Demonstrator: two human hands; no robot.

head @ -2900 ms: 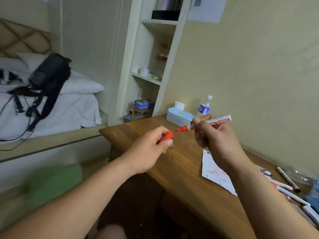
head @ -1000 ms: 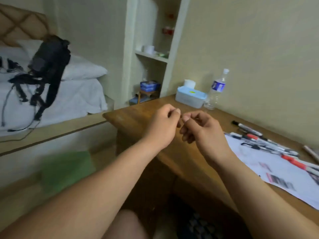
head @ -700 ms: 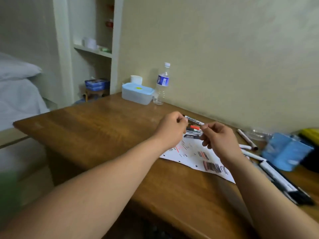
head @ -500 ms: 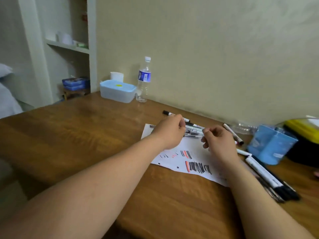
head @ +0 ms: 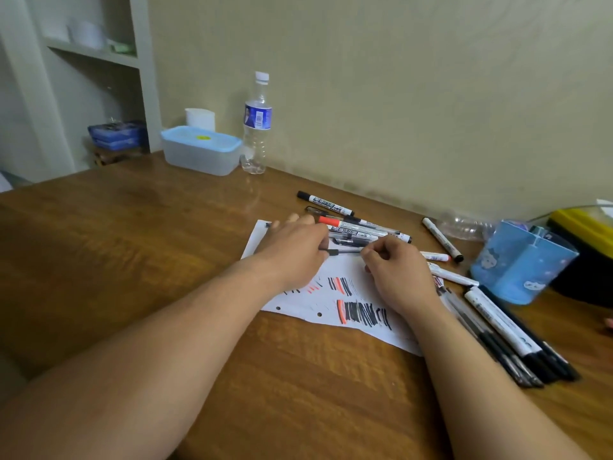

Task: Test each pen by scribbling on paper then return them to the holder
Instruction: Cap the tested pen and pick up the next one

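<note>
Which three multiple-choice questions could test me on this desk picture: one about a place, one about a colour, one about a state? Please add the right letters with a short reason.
1. Where does the water bottle stand?
A. on a shelf
B. on the table, beside the lidded box
C. on the floor

2. Which colours are the scribbles on the paper?
A. blue and green
B. black and red
C. yellow only

3. What is the state of the thin pen?
A. lying free
B. standing in a holder
C. pinched at its ends by the left hand and the right hand

1 B: it stands upright next to the lidded box.
2 B: black and red strokes show on the sheet.
3 C: each hand grips one end over the paper.
</note>
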